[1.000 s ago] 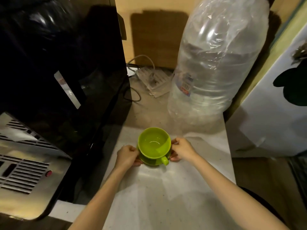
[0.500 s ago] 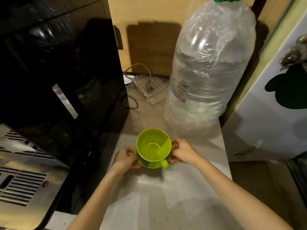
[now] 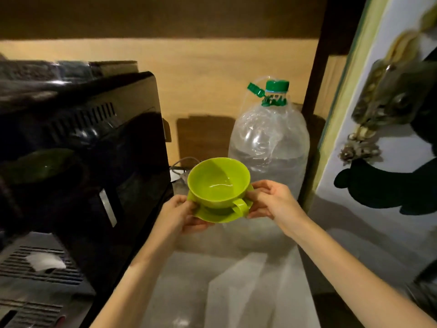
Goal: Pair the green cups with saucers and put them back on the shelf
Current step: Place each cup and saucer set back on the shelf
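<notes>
A lime-green cup (image 3: 218, 182) stands upright on a matching green saucer (image 3: 216, 216), its handle turned toward me. Both are held in the air above the pale counter (image 3: 189, 292). My left hand (image 3: 179, 214) grips the saucer's left rim, thumb on top. On the opposite side my right hand (image 3: 272, 201) pinches the right rim. The cup is empty inside. Part of the saucer is hidden under the cup and my fingers.
A black appliance (image 3: 89, 150) with a steel vented base (image 3: 35, 280) fills the left. A large clear water bottle (image 3: 269, 147) with a green cap stands behind the cup. A white door (image 3: 390, 209) is at the right. A dark wooden board (image 3: 165, 17) runs overhead.
Both hands have lifted the cup and saucer off the counter and raised them. The view has tilted upward, showing the bottle's cap and the board above.
</notes>
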{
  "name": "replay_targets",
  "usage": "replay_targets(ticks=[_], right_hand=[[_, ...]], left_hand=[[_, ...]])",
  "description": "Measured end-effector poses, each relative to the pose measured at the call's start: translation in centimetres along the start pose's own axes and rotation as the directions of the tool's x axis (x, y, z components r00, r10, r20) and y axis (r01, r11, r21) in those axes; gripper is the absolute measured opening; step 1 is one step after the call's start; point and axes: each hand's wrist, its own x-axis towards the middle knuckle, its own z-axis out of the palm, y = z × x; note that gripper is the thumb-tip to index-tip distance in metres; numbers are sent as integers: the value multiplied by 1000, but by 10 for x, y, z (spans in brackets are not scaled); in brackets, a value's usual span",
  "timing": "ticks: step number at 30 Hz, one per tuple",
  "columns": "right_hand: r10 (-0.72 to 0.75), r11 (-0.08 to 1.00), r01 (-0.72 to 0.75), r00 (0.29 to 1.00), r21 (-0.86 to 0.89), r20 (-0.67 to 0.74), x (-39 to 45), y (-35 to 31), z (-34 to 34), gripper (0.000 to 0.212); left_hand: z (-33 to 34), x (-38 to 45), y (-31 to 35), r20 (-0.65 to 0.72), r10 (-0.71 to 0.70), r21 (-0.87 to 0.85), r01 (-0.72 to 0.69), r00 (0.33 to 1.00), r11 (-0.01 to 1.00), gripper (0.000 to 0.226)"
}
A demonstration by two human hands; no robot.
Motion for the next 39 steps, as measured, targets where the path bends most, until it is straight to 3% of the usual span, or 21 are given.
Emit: replay_targets(ticks=[9, 13, 19, 24, 28, 34, 37, 39], right_hand=[[-149, 975, 147, 989, 165, -1, 3, -124, 3, 11], [-239, 956, 238, 971, 172, -13, 8, -180, 3, 11], [-343, 919, 350, 937, 183, -68, 15, -261, 8, 33], [-396, 888, 395, 917, 235, -49, 14, -319, 14, 24], [-447, 864, 437, 894, 251, -18, 15, -355, 20, 12], [-630, 769, 621, 776, 154, 15, 29, -396, 22, 9], [-704, 693, 711, 703, -116, 105, 45, -406, 12, 6], [-765, 545, 771, 618, -330, 182, 56, -409, 5, 11]], left_hand=[[26, -10, 123, 41, 282, -143, -274, 958, 951, 13], [41, -11, 174, 27, 337, -260, -319, 941, 912, 12], [58, -12, 251, 39, 380, -400, -334, 924, 854, 19], [70, -19, 310, 51, 438, -408, -382, 897, 829, 24], [79, -19, 351, 54, 460, -396, -404, 886, 825, 15], [93, 0, 398, 22, 511, -403, -460, 859, 791, 20], [98, 18, 417, 2, 510, -362, -475, 860, 802, 20], [101, 30, 425, -4, 509, -348, -478, 861, 806, 19]])
